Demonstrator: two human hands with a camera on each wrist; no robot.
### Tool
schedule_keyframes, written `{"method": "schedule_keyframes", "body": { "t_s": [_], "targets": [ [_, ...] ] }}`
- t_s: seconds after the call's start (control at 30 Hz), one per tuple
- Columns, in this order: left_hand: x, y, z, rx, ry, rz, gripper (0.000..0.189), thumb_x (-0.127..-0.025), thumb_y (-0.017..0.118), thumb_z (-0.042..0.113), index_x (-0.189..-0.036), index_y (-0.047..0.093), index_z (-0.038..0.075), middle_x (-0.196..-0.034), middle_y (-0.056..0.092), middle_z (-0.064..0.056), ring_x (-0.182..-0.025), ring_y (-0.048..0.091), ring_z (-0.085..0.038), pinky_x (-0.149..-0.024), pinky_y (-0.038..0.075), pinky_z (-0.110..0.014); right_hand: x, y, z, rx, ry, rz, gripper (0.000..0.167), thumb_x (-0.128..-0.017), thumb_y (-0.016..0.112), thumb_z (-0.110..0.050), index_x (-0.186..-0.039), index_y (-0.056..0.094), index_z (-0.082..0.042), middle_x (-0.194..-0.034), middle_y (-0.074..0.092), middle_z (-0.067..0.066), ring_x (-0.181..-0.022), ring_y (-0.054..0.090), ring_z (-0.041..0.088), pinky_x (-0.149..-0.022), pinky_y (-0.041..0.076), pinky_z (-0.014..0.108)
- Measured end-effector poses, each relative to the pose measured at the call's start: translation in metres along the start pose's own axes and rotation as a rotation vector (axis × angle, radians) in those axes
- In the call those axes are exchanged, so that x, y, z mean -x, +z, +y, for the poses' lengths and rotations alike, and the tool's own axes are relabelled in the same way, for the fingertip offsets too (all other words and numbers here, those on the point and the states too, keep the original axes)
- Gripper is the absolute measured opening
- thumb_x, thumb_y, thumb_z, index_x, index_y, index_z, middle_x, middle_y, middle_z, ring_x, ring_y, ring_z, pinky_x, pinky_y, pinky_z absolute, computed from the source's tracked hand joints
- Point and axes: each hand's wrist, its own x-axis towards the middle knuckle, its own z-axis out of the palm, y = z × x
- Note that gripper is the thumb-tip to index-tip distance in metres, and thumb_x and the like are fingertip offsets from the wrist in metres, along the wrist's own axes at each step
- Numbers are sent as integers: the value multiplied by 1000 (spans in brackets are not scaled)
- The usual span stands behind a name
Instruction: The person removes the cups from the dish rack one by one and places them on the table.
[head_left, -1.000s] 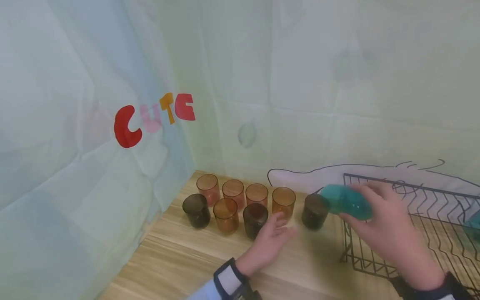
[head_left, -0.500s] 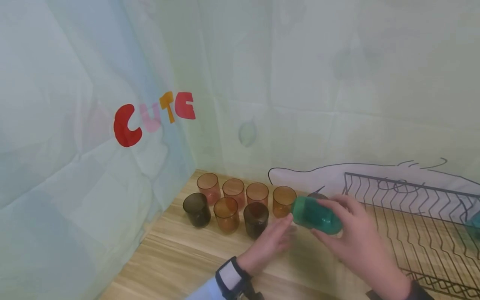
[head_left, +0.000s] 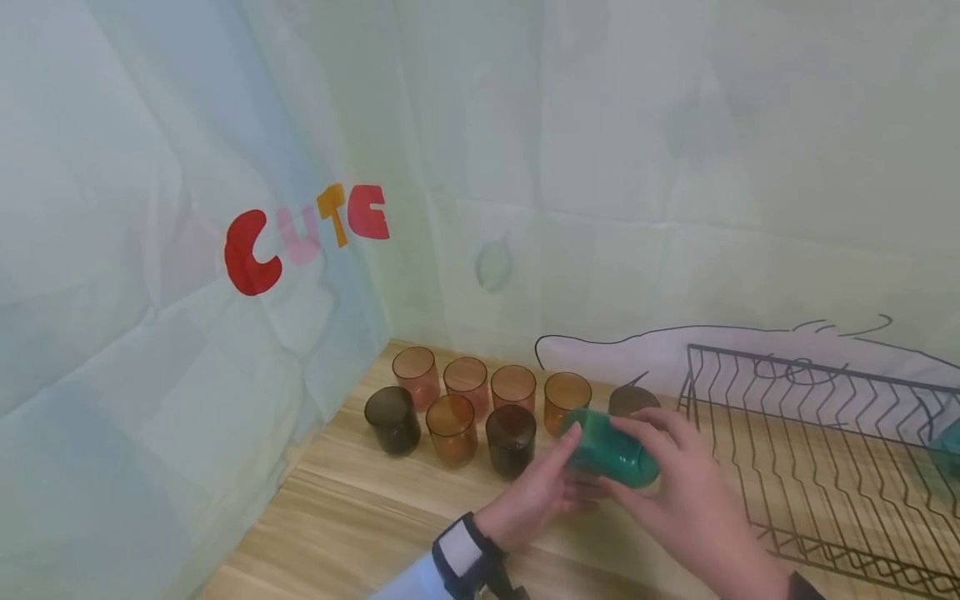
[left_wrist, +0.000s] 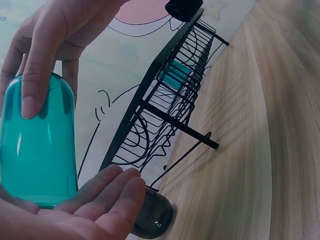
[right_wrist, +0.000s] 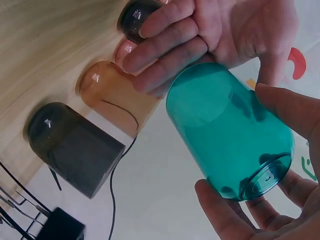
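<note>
A translucent teal cup (head_left: 613, 454) lies tilted on its side in the air, over the table in front of the row of cups. My right hand (head_left: 693, 500) grips it round its base end, thumb and fingers on opposite sides, as the right wrist view shows the cup (right_wrist: 225, 125). At the cup's mouth end is my left hand (head_left: 534, 496), its thumb by the rim and its fingers (left_wrist: 117, 197) extended beneath. Behind the cup stand an amber cup (head_left: 567, 393) and a partly hidden dark grey cup (head_left: 633, 402).
Several pink, amber and dark grey cups (head_left: 452, 433) stand upright in two rows at the back left of the wooden table (head_left: 337, 508). A black wire dish rack (head_left: 813, 467) fills the right side, with another teal piece (left_wrist: 176, 75) in it. Printed cloth walls enclose the back and left.
My right hand has carried the teal cup leftward and down from beside the rack to my left hand. The left hand has turned, its thumb now at the cup's rim.
</note>
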Motion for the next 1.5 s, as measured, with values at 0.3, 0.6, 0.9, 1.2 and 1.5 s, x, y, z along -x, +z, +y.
{"method": "schedule_keyframes", "body": {
  "t_s": [0.3, 0.6, 0.9, 1.2, 1.5],
  "targets": [
    [1, -1, -3, 43, 0, 29, 68, -93, 36, 61, -142, 32, 14, -128, 56, -17, -111, 60, -28, -101, 44, -48, 5, 7, 3, -12, -27, 17, 67, -62, 85, -32, -121, 59, -18, -122, 53, 6, -106, 57, 26, -79, 57, 43],
    [-4, 2, -1, 111, 52, 111, 63, -93, 49, 48, -141, 26, 16, -139, 43, -13, -124, 50, -29, -99, 47, -40, 12, 13, 6, 7, 72, -52, 68, -66, 83, -36, -126, 56, -18, -124, 52, 1, -103, 61, 23, -80, 57, 42],
    [-10, 1, -4, -154, 147, 318, 64, -84, 65, 45, -132, 31, 20, -134, 43, -4, -121, 50, -18, -102, 44, -38, 16, 19, 13, 9, 92, -131, 64, -73, 78, -34, -130, 52, -17, -124, 57, 3, -105, 62, 25, -83, 55, 45],
    [-9, -4, -16, -437, 257, 378, 66, -82, 69, 40, -134, 28, 32, -129, 48, 8, -120, 49, -13, -103, 40, -41, 17, 23, 15, 50, 126, -288, 70, -75, 75, -37, -137, 45, -27, -133, 55, 7, -110, 60, 30, -83, 53, 51],
    [-14, -6, -26, -612, 285, 411, 78, -80, 72, 36, -139, 23, 27, -128, 52, 6, -119, 51, -12, -103, 39, -37, 22, 26, 20, 91, 64, -274, 62, -75, 75, -39, -131, 52, -22, -127, 60, 6, -110, 61, 27, -86, 53, 49]
  ]
}}
